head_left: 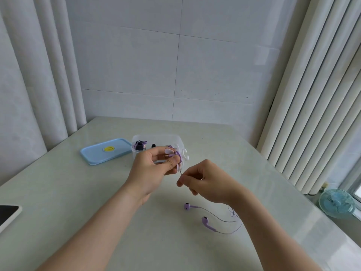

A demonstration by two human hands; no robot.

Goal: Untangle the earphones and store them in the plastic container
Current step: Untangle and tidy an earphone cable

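The left hand (152, 169) is raised over the pale glossy bench (88, 202), just in front of the near wall of a clear rectangular plastic container (160, 138). Its fingers and thumb are curled round a small bundle of purple earphone cable (179, 155). White pieces sit among the loops, but what they are cannot be made out.

From the bundle a thin cable strand (181, 172) runs down to the right hand (207, 182). That hand pinches the strand between thumb and forefinger, with its other fingers curled beneath.

Two purple earbuds (187, 206) lie apart on the bench, near and right of the middle and close to the right forearm. Their thin leads (218, 219) trail rightward and pass under that forearm.

The container stands open at the far middle of the bench. In its left end are a small dark item (139, 146) and a small black round piece (153, 145). Just beside the container, on its left, a light blue rectangular lid (93, 155) lies flat, with a round yellow sticker (108, 148) at its centre.

At the near left edge of the view lies a dark-screened device with a white rim (7, 214), partly out of view. Low on the far right stands a small blue fan (337, 202). A white tiled wall (195, 65) rises beyond the bench.
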